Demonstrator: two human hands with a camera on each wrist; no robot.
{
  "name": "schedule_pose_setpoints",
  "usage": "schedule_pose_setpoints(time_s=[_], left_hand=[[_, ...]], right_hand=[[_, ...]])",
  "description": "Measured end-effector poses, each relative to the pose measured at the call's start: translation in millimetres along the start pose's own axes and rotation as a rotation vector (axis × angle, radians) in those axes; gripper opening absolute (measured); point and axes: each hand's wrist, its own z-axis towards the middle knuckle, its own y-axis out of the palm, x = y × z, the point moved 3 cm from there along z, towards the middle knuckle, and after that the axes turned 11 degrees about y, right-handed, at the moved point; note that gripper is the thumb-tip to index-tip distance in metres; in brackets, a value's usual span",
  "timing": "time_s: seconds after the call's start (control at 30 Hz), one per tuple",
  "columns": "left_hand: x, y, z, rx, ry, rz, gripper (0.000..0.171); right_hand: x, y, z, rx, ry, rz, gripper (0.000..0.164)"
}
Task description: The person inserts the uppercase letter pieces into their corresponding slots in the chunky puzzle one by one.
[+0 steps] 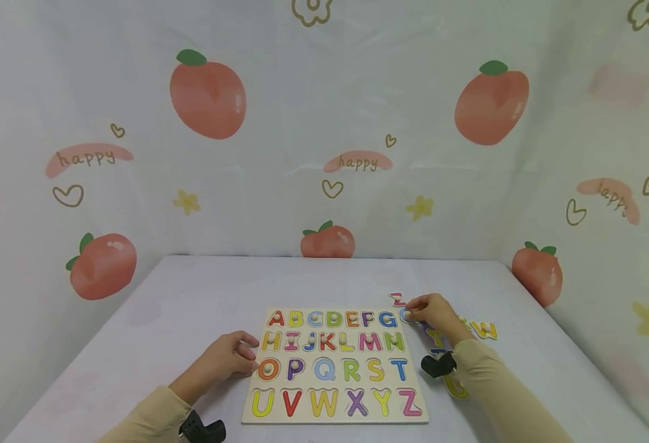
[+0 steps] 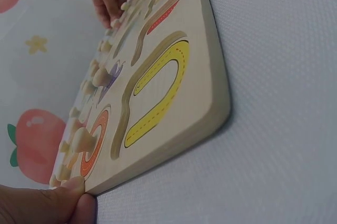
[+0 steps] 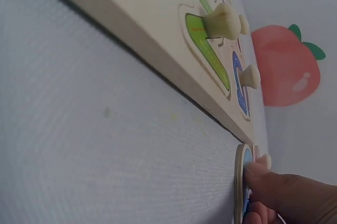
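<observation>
A wooden alphabet puzzle board [image 1: 335, 416] lies on the table. Knobbed letters fill the rows from A through P; the slots from Q to Z show printed letters without knobs. My left hand [image 1: 227, 357] rests at the board's left edge, its thumb [image 2: 66, 192] touching the edge beside the orange O piece [image 2: 90, 150]. Off the board's upper right corner, my right hand [image 1: 435, 311] pinches a blue letter piece [image 3: 245, 163] between thumb and fingers. That piece is tilted on edge in the right wrist view, and the fingers partly hide its shape.
Loose letter pieces lie right of the board: a pink Z-shaped piece [image 1: 396, 299] at the back, a yellow W [image 1: 484, 330] farther right, a yellow Y [image 1: 433, 335], and a yellow U [image 1: 456, 387] near the right forearm. A printed cloth backdrop [image 1: 258, 209] rises behind the table.
</observation>
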Motion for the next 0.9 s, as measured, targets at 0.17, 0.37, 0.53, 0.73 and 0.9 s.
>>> schedule_pose_setpoints(time_s=[0.17, 0.37, 0.53, 0.73, 0.9], left_hand=[[0.8, 0.7, -0.2, 0.004, 0.002, 0.0, 0.04], [0.1, 0.7, -0.3, 0.005, -0.008, -0.003, 0.04], [0.1, 0.1, -0.2, 0.001, -0.01, -0.003, 0.041], [1.7, -0.3, -0.5, 0.001, -0.016, 0.002, 0.04], [3.5, -0.3, -0.9, -0.004, -0.013, 0.015, 0.041]], right_hand=[[0.0, 0.4, 2.0, -0.002, -0.011, -0.027, 0.017], [-3.6, -1.8, -2.1, -0.011, -0.011, -0.037, 0.017], [-9.3, -6.6, -9.1, -0.011, 0.013, -0.027, 0.017], [-25.0, -11.0, -15.5, -0.022, -0.033, -0.03, 0.019], [-42.8, -5.0, -23.4, -0.036, -0.115, -0.02, 0.018]])
